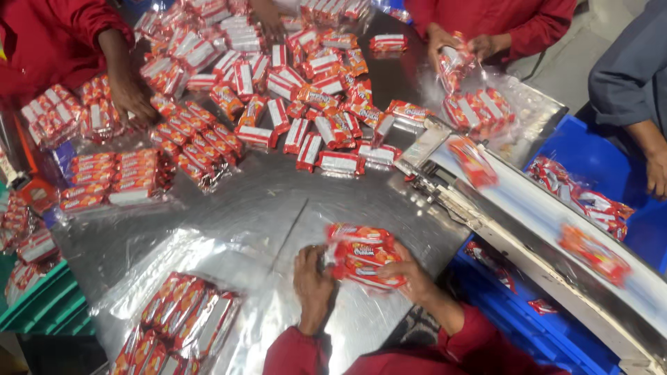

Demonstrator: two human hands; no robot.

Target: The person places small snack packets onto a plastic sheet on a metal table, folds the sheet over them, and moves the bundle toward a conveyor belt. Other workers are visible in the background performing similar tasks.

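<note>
Both my hands hold a stack of red biscuit packets [361, 254] just above the steel table [264, 201]. My left hand [313, 278] grips the stack's left end and my right hand [413, 274] cups its right side. A clear bag with several red packets [184, 323] lies at my lower left. A big loose heap of red packets [299, 90] covers the far half of the table.
A conveyor belt [542, 215] carries packets at right, above blue crates [590, 160]. Other people's hands work nearby: one at far left [132, 94], two at top right holding packets [451, 55], one at the right edge [656, 170]. Filled bags [114, 180] lie left.
</note>
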